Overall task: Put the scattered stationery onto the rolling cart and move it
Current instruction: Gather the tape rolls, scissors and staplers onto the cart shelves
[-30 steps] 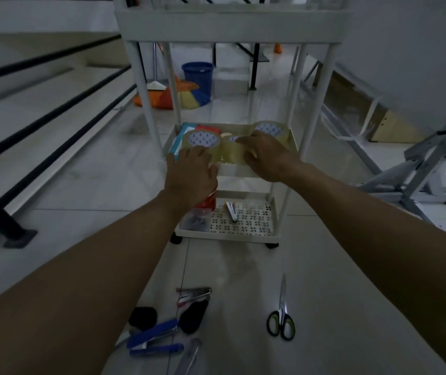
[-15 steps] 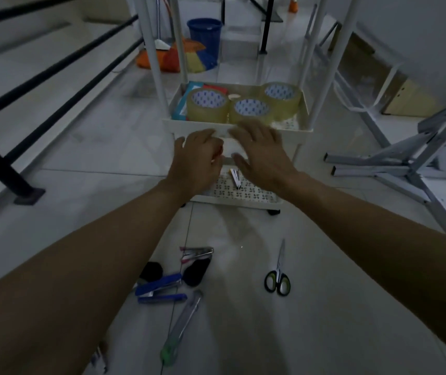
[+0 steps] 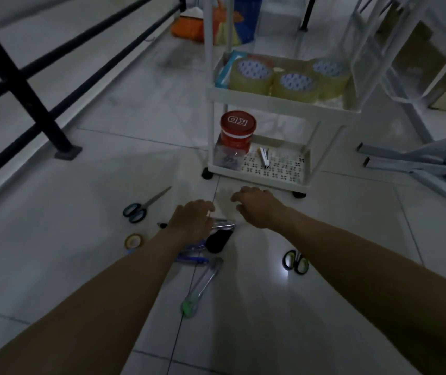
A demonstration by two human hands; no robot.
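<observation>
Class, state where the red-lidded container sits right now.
In the head view, the red-lidded container stands at the left end of the rolling cart's bottom shelf, below the tape rolls and left of a small white item.

Tape rolls on cart mid shelf, jar below.

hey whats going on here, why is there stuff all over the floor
A person is clearing stationery off the floor onto a white rolling cart. Three tape rolls sit on its middle shelf and a red-lidded jar on the bottom one. The left hand is on a silvery tool, grip unclear; the right hand hovers empty beside it. Dark-handled scissors, green-handled scissors, a blue stapler and a small tape ring lie on the tiles.
</observation>
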